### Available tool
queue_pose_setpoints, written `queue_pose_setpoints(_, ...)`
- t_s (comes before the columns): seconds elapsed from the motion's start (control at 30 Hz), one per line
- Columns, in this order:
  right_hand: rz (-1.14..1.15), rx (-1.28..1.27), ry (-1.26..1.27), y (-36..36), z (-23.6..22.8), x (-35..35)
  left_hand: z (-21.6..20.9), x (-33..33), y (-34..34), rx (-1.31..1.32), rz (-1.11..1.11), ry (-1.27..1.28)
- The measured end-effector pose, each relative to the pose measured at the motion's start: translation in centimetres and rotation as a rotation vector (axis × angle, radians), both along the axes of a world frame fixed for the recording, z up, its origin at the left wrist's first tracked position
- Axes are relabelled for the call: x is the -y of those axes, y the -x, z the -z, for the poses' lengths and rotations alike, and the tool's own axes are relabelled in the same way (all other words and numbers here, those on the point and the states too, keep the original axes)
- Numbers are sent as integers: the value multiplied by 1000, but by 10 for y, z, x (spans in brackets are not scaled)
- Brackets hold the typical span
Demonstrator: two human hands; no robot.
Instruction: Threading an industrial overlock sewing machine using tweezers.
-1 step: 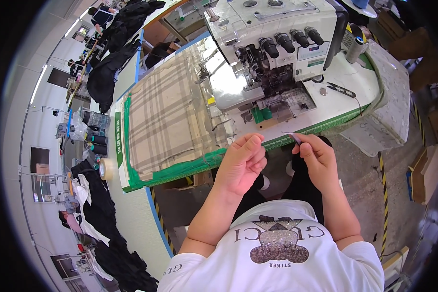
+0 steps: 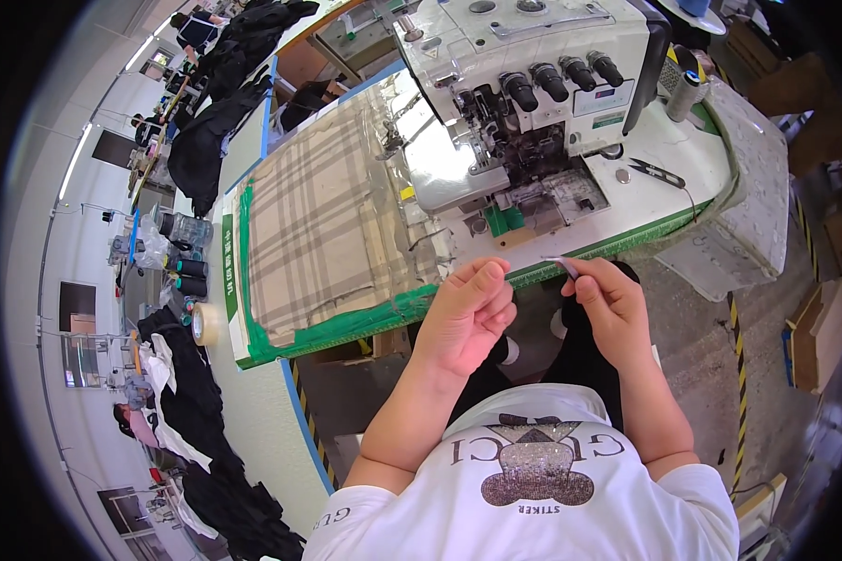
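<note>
My right hand (image 2: 611,299) is closed on a pair of thin metal tweezers (image 2: 564,266), whose bent tip points left toward my other hand. Thumb and forefinger of my left hand (image 2: 471,313) are pinched together; anything between them is too small to make out. A small gap separates the tweezer tip from those fingertips. Both hands are raised just off the front edge of the sewing table. Beyond them stands a white overlock sewing machine (image 2: 533,56), its lower front open so that the metal inner parts (image 2: 519,131) show.
Taped plaid fabric (image 2: 318,215) covers the table's left part, with green tape along the edge. Thread snips (image 2: 658,174) and a thread cone (image 2: 683,96) are at the right. A tape roll (image 2: 206,323) and dark garments (image 2: 201,150) are on the left. A cardboard box (image 2: 819,337) stands on the floor.
</note>
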State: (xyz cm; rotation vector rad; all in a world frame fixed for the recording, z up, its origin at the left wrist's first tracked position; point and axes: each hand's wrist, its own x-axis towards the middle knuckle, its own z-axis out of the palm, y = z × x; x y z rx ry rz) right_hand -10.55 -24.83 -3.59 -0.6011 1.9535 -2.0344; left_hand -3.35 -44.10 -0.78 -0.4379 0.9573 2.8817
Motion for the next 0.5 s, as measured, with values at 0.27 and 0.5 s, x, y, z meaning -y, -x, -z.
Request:
queue_pose_setpoints(0.27, 47, 53, 59, -15, -22, 7, -13, -9, -8, 10, 22, -69)
queue_pose_setpoints(0.5, 126, -113, -81, -20, -38, 15, -18, -14, -6, 78, -2, -162)
